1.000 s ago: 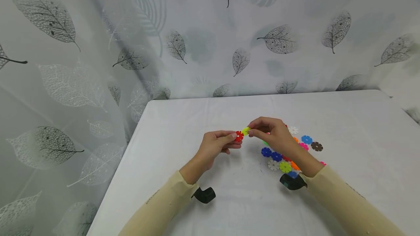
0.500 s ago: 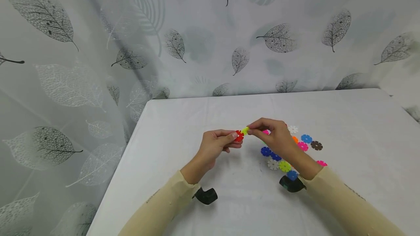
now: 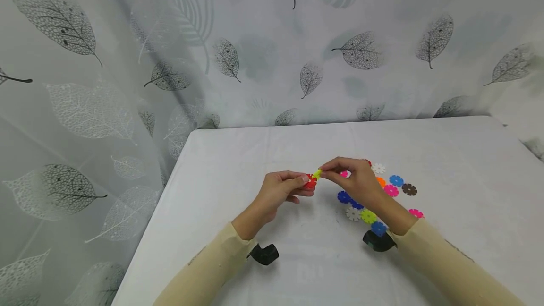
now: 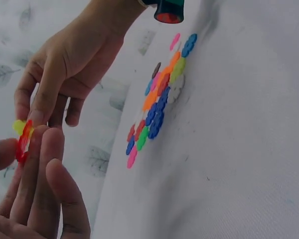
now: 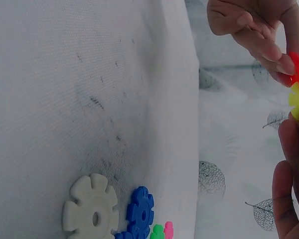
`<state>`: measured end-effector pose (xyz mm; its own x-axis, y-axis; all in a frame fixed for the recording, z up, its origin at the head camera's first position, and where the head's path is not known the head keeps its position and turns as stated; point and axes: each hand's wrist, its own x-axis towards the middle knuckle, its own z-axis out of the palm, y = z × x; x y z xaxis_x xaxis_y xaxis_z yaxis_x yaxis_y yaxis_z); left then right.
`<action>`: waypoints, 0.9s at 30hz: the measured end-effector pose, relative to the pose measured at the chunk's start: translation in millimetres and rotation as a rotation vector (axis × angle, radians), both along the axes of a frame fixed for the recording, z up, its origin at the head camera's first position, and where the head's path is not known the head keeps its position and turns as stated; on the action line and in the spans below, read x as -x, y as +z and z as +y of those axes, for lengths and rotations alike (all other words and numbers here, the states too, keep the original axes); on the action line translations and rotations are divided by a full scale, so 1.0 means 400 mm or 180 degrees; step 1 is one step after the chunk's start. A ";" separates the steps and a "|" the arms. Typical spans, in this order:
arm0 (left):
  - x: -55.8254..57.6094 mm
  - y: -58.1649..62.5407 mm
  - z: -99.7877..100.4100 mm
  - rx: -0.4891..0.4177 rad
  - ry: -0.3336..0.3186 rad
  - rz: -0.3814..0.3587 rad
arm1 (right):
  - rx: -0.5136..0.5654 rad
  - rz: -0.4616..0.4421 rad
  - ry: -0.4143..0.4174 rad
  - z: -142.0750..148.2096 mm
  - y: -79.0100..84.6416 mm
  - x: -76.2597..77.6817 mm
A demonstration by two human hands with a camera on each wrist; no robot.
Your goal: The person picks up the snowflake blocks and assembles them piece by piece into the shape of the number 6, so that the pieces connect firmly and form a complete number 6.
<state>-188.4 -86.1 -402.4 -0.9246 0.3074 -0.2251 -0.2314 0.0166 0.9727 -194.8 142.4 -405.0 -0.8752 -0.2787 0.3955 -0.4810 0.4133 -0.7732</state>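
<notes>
My left hand (image 3: 278, 190) pinches a red notched disc (image 3: 311, 182) between thumb and fingers, above the table. My right hand (image 3: 352, 178) pinches a yellow notched disc (image 3: 316, 174) by its right side. The two flower-shaped discs meet at their edges, the yellow one turned at an angle to the red; in the right wrist view the red disc (image 5: 298, 72) overlaps the edge of the yellow disc (image 5: 298, 101). How deep their slots engage cannot be told. Fingertips hide part of both discs.
Several loose notched discs lie under and around my right forearm, among them a brown disc (image 3: 409, 189), a grey disc (image 3: 353, 214) and a blue disc (image 3: 378, 228). The white-covered table (image 3: 238, 155) ends at a leaf-patterned curtain (image 3: 263, 60).
Both hands have sunk slightly, still holding the discs. The yellow disc has turned from nearly face-on to more edge-on, and the red disc has tilted a little.
</notes>
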 end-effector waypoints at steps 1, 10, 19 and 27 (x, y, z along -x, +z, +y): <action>0.001 -0.001 -0.003 0.0019 -0.0059 -0.0027 | -0.0005 -0.0020 0.0024 0.002 -0.002 0.000; 0.001 -0.005 -0.004 0.0201 -0.0495 -0.0024 | -0.0001 -0.0008 0.0339 0.004 -0.013 -0.006; 0.003 -0.015 0.000 0.0223 -0.0448 -0.0235 | 0.0113 0.0210 0.0587 -0.004 -0.015 -0.010; 0.005 -0.026 -0.002 0.0268 -0.0515 -0.0306 | 0.0153 0.0284 0.0662 -0.003 -0.013 -0.014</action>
